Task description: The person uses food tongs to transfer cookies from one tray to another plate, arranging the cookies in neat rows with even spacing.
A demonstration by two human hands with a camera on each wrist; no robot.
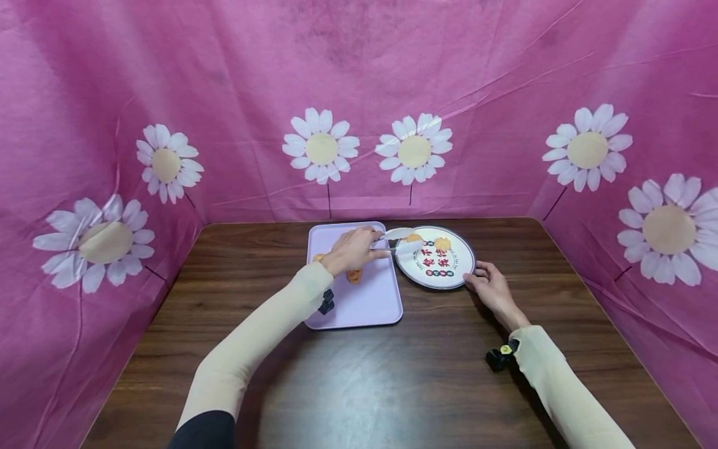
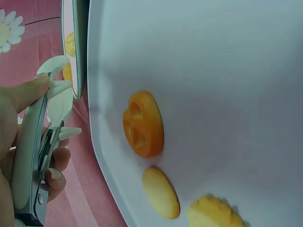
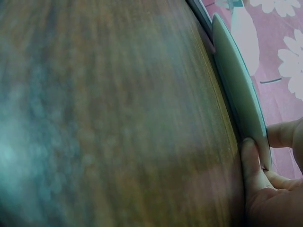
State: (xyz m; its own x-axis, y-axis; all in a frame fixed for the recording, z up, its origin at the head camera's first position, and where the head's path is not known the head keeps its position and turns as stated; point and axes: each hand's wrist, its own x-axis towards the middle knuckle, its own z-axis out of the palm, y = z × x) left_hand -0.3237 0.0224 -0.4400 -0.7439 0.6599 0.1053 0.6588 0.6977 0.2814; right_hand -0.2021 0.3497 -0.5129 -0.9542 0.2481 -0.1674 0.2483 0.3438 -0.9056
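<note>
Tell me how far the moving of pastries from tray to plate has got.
Two pastries already lie on the round plate. The left hand holds tongs reaching over the plate's edge, while the right hand holds the plate's rim. Three pieces, including an orange cookie, remain on the lilac tray.

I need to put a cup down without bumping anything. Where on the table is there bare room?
The wooden table is bare in front, between the two forearms and the near edge, and also right of the round plate and left of the lavender tray. It is crowded at the back, where the left hand holds tongs and the right hand grips the plate's rim.
</note>
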